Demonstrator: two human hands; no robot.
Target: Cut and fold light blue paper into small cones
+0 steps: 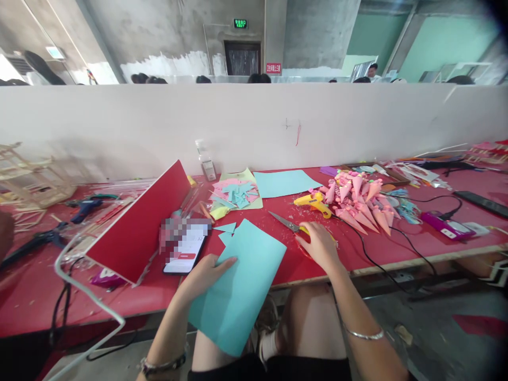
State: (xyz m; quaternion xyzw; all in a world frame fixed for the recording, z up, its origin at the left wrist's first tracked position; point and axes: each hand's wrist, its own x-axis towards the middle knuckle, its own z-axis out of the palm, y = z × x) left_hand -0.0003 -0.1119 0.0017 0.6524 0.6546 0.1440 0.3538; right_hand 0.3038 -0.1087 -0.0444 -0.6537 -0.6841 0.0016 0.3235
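Observation:
My left hand (pixel 212 272) is closed on a light-blue sheet of paper (pixel 246 286), its thumb lying on top. The sheet tilts over the table's front edge, above my lap. To the right, my right hand (pixel 320 244) has its fingers around the yellow-and-red handles of a pair of scissors (pixel 286 221). The blades point to the back left, apart from the sheet. Small light-blue paper triangles (pixel 227 228) lie just behind the sheet. A phone (pixel 187 247) with a lit screen rests beside my left hand.
Behind the scissors lie a yellow glue gun (pixel 313 203) and a heap of pink paper cones (pixel 361 203). Another blue sheet (pixel 286 182) and a pile of paper scraps (pixel 238 194) are at the back. A red board (pixel 143 227) stands on the left. Cables (pixel 361 246) cross the right side.

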